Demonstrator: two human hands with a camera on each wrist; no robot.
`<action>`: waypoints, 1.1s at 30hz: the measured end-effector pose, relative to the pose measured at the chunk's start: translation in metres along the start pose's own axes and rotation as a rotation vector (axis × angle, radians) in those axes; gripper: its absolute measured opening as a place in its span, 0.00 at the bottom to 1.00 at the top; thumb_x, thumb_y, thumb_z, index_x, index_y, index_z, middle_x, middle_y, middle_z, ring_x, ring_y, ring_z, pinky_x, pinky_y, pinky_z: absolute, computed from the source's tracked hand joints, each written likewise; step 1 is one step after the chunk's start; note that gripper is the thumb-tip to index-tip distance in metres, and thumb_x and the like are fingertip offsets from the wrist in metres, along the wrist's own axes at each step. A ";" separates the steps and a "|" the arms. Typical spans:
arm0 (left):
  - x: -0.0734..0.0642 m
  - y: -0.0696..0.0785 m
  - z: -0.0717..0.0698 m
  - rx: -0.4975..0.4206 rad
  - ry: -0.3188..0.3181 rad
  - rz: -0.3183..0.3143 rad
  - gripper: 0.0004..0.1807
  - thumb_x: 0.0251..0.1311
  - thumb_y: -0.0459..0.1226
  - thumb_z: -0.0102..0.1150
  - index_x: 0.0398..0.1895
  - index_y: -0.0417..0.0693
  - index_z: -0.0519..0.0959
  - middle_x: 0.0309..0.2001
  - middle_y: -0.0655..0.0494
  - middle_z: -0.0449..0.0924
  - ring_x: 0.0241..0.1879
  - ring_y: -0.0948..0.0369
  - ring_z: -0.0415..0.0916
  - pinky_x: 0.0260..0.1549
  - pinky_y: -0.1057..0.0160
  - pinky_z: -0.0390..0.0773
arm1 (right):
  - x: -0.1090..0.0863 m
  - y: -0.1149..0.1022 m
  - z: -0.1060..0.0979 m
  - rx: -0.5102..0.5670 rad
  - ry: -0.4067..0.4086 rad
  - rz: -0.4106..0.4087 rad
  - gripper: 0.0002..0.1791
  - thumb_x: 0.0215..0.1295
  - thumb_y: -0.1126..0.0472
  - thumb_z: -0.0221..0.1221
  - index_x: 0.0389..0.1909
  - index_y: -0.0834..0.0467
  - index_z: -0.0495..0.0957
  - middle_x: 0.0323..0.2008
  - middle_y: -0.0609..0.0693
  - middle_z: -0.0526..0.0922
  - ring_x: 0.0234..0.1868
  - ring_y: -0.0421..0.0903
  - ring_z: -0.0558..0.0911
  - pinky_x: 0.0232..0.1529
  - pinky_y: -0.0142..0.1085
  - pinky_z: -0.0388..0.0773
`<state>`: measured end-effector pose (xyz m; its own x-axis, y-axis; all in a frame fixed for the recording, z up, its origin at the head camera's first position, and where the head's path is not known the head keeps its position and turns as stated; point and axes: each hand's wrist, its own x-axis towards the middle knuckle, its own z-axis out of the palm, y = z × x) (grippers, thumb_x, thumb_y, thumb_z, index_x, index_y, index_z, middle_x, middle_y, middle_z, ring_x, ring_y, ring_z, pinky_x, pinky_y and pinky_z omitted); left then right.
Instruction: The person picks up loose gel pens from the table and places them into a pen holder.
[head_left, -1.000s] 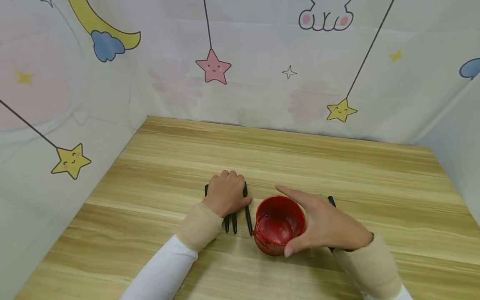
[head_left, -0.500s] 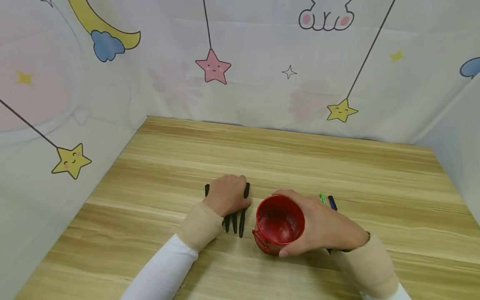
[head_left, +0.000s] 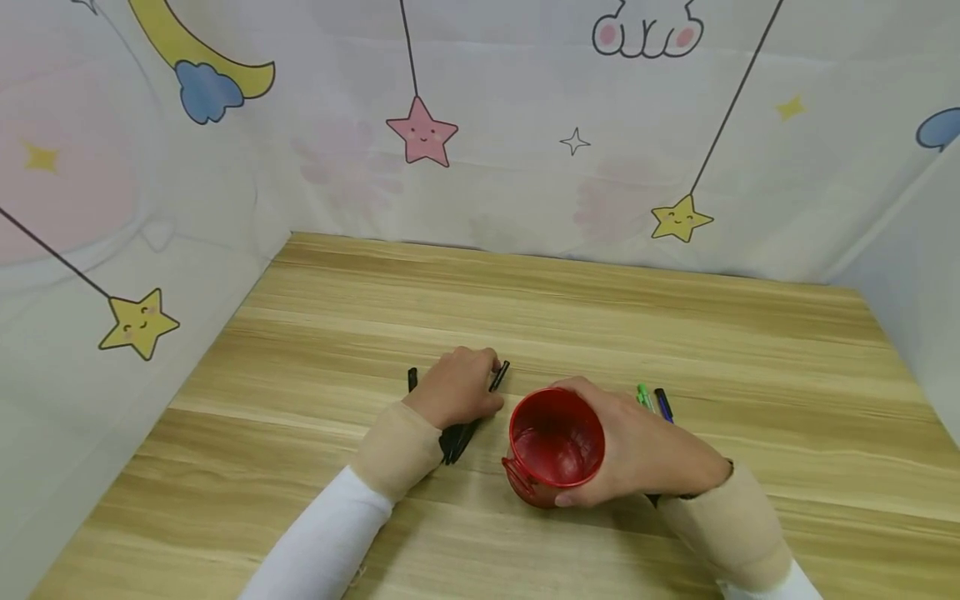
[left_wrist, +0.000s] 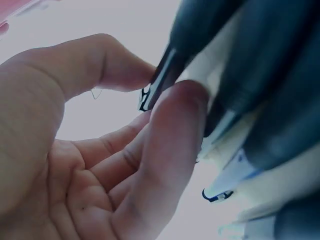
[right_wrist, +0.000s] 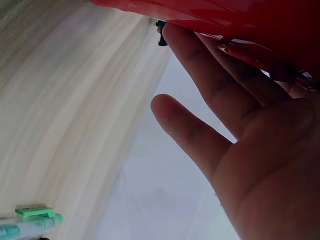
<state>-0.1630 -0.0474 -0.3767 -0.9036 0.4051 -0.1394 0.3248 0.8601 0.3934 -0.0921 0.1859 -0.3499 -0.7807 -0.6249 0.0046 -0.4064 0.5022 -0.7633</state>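
Observation:
My left hand (head_left: 453, 387) lies over a group of black pens in the head view. In the left wrist view its thumb and index finger pinch one black pen (left_wrist: 166, 72) near its end. More black pens (left_wrist: 267, 145) fan out beside the fingers, blurred. Another black pen (head_left: 412, 379) shows left of the hand, partly hidden under it. My right hand (head_left: 633, 442) grips a small red bucket (head_left: 534, 492) from its right side, thumb in front and fingers behind. The bucket's mouth faces up and its inside looks bare; a wire handle hangs at its left.
A green pen (head_left: 644, 395) and a blue pen (head_left: 663, 404) lie beyond my right forearm, partly covered by it. The wood-grain table (head_left: 420, 292) ends at a white cloth backdrop (head_left: 510, 192) with printed stars, behind and on both sides.
The right hand's fingers have come in around the red bucket. At the left hand, the rightmost black pen has turned, its lower end swinging left towards the others and its upper end right.

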 end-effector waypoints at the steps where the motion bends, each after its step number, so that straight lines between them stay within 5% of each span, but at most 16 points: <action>1: 0.000 0.000 -0.001 -0.019 -0.003 -0.005 0.21 0.51 0.41 0.62 0.50 0.45 0.79 0.43 0.50 0.84 0.32 0.58 0.75 0.32 0.63 0.76 | 0.000 0.000 0.000 0.003 -0.004 0.005 0.49 0.35 0.37 0.75 0.61 0.39 0.63 0.55 0.38 0.76 0.56 0.41 0.77 0.45 0.36 0.82; 9: -0.003 0.003 -0.007 -0.078 0.042 -0.022 0.20 0.51 0.42 0.61 0.48 0.49 0.78 0.31 0.54 0.80 0.37 0.56 0.74 0.35 0.63 0.74 | -0.001 0.000 0.000 0.036 -0.032 0.041 0.48 0.36 0.39 0.76 0.61 0.41 0.64 0.55 0.39 0.77 0.56 0.42 0.76 0.43 0.36 0.83; 19: -0.004 0.003 -0.010 -0.121 0.074 -0.029 0.14 0.50 0.43 0.60 0.41 0.52 0.78 0.19 0.58 0.75 0.23 0.58 0.71 0.20 0.65 0.69 | -0.002 0.000 0.001 0.020 -0.022 0.039 0.48 0.36 0.38 0.75 0.61 0.43 0.65 0.54 0.39 0.77 0.55 0.42 0.77 0.43 0.36 0.83; 33: -0.005 0.002 -0.014 -0.162 0.083 -0.028 0.15 0.51 0.43 0.58 0.42 0.51 0.76 0.15 0.58 0.76 0.17 0.62 0.72 0.18 0.64 0.70 | -0.002 0.000 0.003 0.017 -0.022 0.042 0.48 0.36 0.38 0.75 0.61 0.43 0.65 0.54 0.39 0.77 0.55 0.41 0.77 0.43 0.36 0.83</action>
<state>-0.1621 -0.0522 -0.3629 -0.9337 0.3491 -0.0792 0.2564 0.8065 0.5328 -0.0890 0.1857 -0.3514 -0.7864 -0.6163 -0.0413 -0.3652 0.5180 -0.7735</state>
